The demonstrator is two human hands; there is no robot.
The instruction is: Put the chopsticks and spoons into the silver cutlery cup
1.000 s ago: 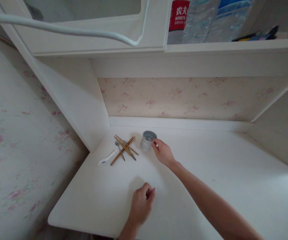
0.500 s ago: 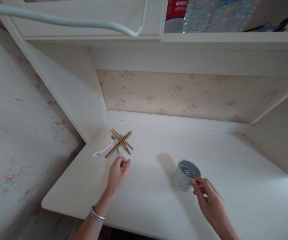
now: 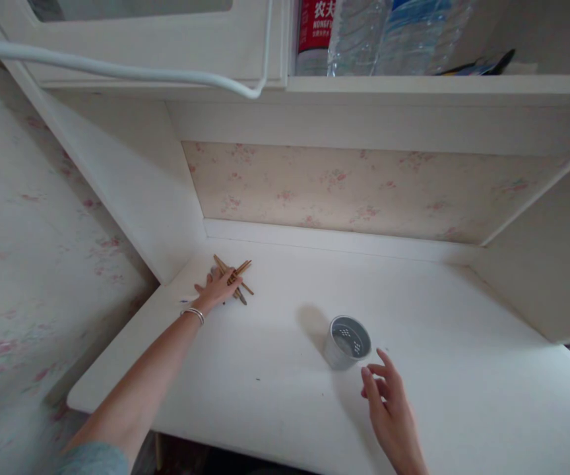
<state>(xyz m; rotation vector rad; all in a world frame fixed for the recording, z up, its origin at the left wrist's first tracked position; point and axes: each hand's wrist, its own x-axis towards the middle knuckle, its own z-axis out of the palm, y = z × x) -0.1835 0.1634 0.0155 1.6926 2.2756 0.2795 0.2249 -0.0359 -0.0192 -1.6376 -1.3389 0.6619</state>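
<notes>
Where slender wooden sticks (image 3: 243, 266) lie crossed left of the round grey cup (image 3: 342, 354), they are partly covered by the left hand (image 3: 217, 288); whether its fingers are closed on any cannot be told. Just beside the cup, on its near right, the right hand (image 3: 392, 406) is held with fingers apart. Small holes are seen in the cup's base. Smooth white tabletop (image 3: 438, 343) is extended rightward from the cup, and backward to a straight ledge (image 3: 344, 241); its rounded corner is noted far left.
</notes>
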